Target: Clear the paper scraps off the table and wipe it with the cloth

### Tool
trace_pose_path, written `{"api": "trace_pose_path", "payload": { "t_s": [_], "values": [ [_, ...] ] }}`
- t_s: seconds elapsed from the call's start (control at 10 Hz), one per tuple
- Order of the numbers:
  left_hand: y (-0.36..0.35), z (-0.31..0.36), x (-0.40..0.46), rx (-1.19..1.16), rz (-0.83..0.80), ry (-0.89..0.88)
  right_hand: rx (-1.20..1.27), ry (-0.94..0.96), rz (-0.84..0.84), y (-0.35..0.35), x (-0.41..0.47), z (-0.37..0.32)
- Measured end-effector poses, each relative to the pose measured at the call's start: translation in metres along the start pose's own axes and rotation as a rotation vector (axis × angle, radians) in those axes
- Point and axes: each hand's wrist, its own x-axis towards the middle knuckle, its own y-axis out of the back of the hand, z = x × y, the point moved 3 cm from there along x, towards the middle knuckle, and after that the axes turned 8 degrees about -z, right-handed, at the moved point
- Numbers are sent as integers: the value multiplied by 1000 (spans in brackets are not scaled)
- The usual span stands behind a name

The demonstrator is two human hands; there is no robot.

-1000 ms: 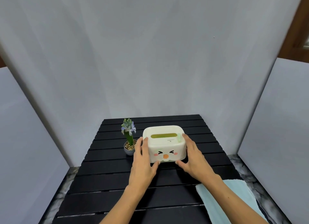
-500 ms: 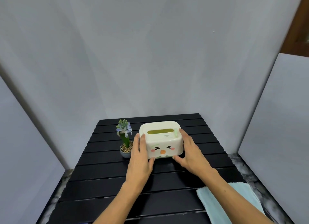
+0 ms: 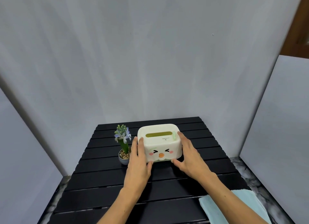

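A cream box (image 3: 158, 142) with a cartoon face and a slot in its lid stands on the far half of the black slatted table (image 3: 103, 195). My left hand (image 3: 138, 163) grips its left side, fingers up the wall and thumb under the front. My right hand (image 3: 189, 155) holds its right side the same way. A light blue cloth (image 3: 217, 208) lies folded at the table's near right corner, partly under my right forearm. No paper scraps show on the table.
A small potted plant (image 3: 124, 145) with pale purple flowers stands just left of the box, close to my left hand. Grey panels wall in the table at the back and both sides. A marbled surface (image 3: 250, 178) shows beyond the table's edges.
Both hands stay on the box. The box and hands have shifted slightly toward the back of the table, and the view has tilted a little.
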Motion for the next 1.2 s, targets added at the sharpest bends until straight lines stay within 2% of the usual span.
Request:
{"api": "trace_pose_path", "payload": {
  "t_s": [1.2],
  "values": [
    [8,1,-14,-75,-3,-12,22,-2,46,8,-14,-7]
  ]
}}
